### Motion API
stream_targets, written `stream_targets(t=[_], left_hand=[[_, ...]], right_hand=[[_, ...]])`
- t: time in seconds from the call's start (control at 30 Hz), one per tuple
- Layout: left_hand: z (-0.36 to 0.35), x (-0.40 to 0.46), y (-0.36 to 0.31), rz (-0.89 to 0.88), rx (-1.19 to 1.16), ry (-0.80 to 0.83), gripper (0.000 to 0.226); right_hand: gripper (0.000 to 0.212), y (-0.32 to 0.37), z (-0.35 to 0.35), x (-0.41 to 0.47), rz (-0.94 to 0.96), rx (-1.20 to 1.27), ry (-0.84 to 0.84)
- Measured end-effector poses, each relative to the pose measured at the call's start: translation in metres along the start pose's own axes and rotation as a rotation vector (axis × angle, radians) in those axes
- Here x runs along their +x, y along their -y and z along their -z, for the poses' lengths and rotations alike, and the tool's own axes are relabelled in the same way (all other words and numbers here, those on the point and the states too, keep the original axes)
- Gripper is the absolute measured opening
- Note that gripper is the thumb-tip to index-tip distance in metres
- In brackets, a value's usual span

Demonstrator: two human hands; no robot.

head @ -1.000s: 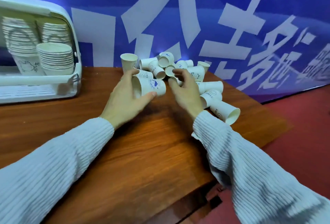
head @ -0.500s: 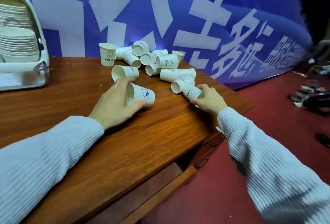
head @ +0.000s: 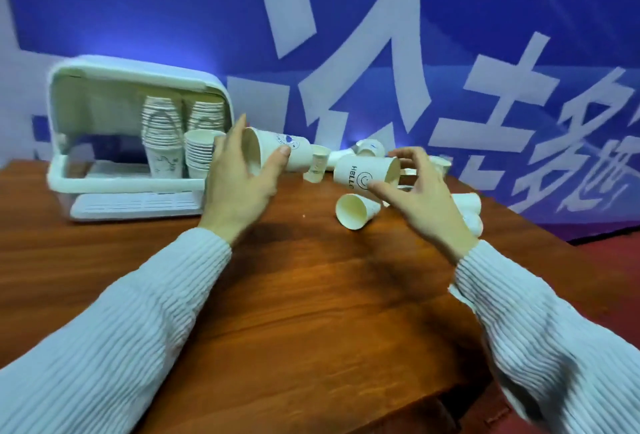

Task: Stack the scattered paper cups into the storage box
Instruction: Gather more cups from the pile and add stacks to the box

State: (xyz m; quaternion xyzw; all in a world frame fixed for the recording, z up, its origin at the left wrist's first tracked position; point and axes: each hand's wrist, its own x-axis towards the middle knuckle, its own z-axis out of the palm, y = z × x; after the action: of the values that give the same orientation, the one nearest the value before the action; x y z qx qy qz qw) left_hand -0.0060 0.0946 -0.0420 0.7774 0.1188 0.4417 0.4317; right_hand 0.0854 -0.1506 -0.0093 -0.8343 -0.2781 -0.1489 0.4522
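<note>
- My right hand (head: pixel 420 200) pinched a paper cup (head: pixel 363 175) between thumb and fingers, held on its side above the table (head: pixel 294 295). Its wall read "HELL", the rest cut off by my thumb, above a printed smiley.
- My left hand (head: pixel 239 181) gripped a second cup (head: pixel 277 153), also on its side, mouth toward my palm, thumb curled over the wall. It bore a small blue mark too blurred to read.
- The two held cups pointed base to base, apart, with a small upright cup (head: pixel 317 169) standing on the table between and behind them.
- Another cup (head: pixel 355 210) lay tipped on the wood just under my right hand, its open mouth facing me, plain cream inside.
- More loose cups (head: pixel 467 207) lay scattered behind my right hand, partly hidden.
- The box (head: pixel 138 143) stood at the table's back left: white plastic, rounded corners, front open, a slatted tray at its foot. Inside stood stacks (head: pixel 183 143) of nested cups, rims ribbed like stacked rings; one bottom cup showed a faint line drawing.
- The table was glossy reddish-brown wood with visible grain.
- Behind hung a blue banner (head: pixel 450 53) with large white characters, cropped.
- My sleeves (head: pixel 121 347) were pale ribbed knit.
</note>
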Motion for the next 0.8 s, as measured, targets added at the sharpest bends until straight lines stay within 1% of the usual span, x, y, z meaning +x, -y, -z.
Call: stream_targets(t=[0.07,0.17,0.23,0.27,0.33,0.4,0.47,0.53,0.6,0.63,0.7,0.73,0.8], left_hand=[[0.032,0.017,0.011,0.035,-0.015,-0.145,0.087],[0.072,0.039,0.023,0.079,-0.022,-0.305,0.086],[0.091,0.047,0.028,0.099,-0.060,-0.395,0.083],[0.097,0.049,0.030,0.103,-0.064,-0.425,0.078],[0.103,0.052,0.037,0.112,-0.040,-0.441,0.067],[0.104,0.055,0.043,0.121,-0.017,-0.434,0.063],[0.104,0.057,0.045,0.125,0.001,-0.438,0.062],[0.104,0.058,0.048,0.137,-0.002,-0.445,0.062],[0.104,0.057,0.051,0.153,-0.002,-0.442,0.062],[0.105,0.057,0.053,0.163,0.002,-0.438,0.063],[0.107,0.057,0.055,0.181,0.014,-0.435,0.064],[0.107,0.057,0.056,0.186,0.022,-0.430,0.064],[0.106,0.057,0.056,0.187,0.028,-0.416,0.063]], right_hand=[[0.057,0.029,-0.042,0.021,0.072,0.100,0.048],[0.060,0.068,-0.099,0.051,0.161,0.191,0.090],[0.063,0.090,-0.130,0.072,0.215,0.189,0.103],[0.064,0.098,-0.143,0.082,0.247,0.170,0.102],[0.064,0.112,-0.164,0.099,0.305,0.119,0.114],[0.063,0.122,-0.182,0.112,0.368,0.045,0.159],[0.060,0.128,-0.195,0.125,0.422,-0.071,0.257],[0.058,0.132,-0.208,0.134,0.467,-0.197,0.392],[0.061,0.127,-0.223,0.134,0.511,-0.300,0.522],[0.066,0.123,-0.229,0.130,0.527,-0.349,0.575],[0.082,0.112,-0.241,0.125,0.560,-0.431,0.624],[0.090,0.108,-0.243,0.124,0.571,-0.441,0.632],[0.099,0.104,-0.241,0.126,0.586,-0.393,0.661]])
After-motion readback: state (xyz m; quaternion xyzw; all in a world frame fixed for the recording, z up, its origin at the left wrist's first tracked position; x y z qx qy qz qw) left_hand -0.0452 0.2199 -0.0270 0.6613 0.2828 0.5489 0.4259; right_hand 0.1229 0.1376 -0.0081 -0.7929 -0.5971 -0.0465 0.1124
